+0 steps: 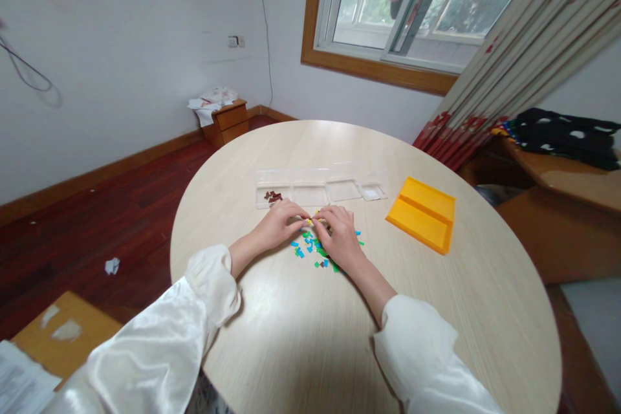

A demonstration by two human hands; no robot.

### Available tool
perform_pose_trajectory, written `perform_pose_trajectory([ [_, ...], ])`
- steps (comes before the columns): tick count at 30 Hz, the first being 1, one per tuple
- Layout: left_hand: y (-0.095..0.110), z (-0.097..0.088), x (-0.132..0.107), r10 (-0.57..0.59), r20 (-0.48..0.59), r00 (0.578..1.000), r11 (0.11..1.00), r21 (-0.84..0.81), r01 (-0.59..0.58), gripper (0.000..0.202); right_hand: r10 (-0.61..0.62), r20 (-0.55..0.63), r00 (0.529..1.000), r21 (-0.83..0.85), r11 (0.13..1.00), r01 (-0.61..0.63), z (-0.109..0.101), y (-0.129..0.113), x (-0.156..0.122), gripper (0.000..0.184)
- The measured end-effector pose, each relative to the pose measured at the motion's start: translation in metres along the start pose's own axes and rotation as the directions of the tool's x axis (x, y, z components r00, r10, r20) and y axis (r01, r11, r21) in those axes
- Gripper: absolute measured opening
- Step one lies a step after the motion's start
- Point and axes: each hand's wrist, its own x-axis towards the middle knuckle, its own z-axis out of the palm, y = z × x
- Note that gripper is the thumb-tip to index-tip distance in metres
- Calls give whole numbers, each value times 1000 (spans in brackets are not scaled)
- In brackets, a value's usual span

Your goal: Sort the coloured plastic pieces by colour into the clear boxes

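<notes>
My left hand (281,225) and my right hand (338,233) meet over the middle of the table, fingertips pinched close together. Between them shows a bit of yellow, seemingly a small piece; its exact shape is too small to make out. Beneath and around my right hand lies a loose pile of small blue and green pieces (310,242), partly covered by the hand. Just beyond my hands stands a clear plastic compartment box (310,195). Its leftmost compartment holds several small dark brown pieces (273,196).
A yellow tray (427,210) with a dividing ridge lies to the right on the round wooden table (291,336). Behind the table is a small wooden cabinet (230,119) with papers on top. A cardboard box (68,330) sits at lower left, and a curtain (504,58) hangs at right.
</notes>
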Motion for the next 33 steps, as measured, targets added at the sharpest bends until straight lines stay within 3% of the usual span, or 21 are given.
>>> perform_pose_trajectory([
  [7, 2, -1, 0, -10, -14, 1000, 999, -40, 9, 9, -23, 32, 999, 53, 998, 21, -1, 0, 1, 15],
  [11, -2, -7, 2, -79, -93, 993, 997, -12, 78, 9, 62, -5, 998, -17, 998, -62, 0, 11, 0, 20],
  [15, -14, -19, 4, -271, -258, 927, 956, 45, 291, 10, 166, 20, 986, -123, 979, -162, 3, 23, -3, 25],
  [19, -24, -29, 4, -374, -343, 862, 892, 122, 435, 12, 157, 60, 986, -157, 977, -146, 3, 23, -5, 26],
  [25, -26, -30, 4, -454, -317, 833, 831, 187, 524, 14, 150, 120, 981, -189, 974, -126, 3, 20, -5, 25],
  [33, -22, -30, 5, -501, -284, 817, 800, 209, 563, 22, 129, 96, 987, -170, 979, -112, 1, 21, -4, 15],
])
